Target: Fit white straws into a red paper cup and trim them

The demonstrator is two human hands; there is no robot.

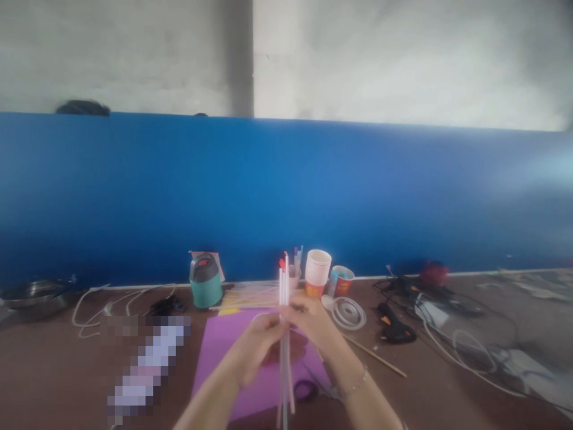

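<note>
Several long, thin whitish sticks (283,358) stand upright in front of me, held in a bundle. My left hand (260,345) is closed around them from the left side. From the right, my right hand (308,315) pinches the same bundle slightly higher up. Whether the sticks are straws or glue sticks, I cannot tell. Below my hands lies a purple sheet (219,364), with a pair of scissors (308,389) on its right part, half behind my right forearm. More pale thin sticks (257,294) are spread behind the sheet.
Stacked paper cups (318,272), another paper cup (344,280) and a teal container (206,283) stand along the blue partition (286,191). To the right are a coil (349,313), a wooden stick (378,356), a black glue gun (394,325) and tangled cables. A metal bowl (38,298) sits far left.
</note>
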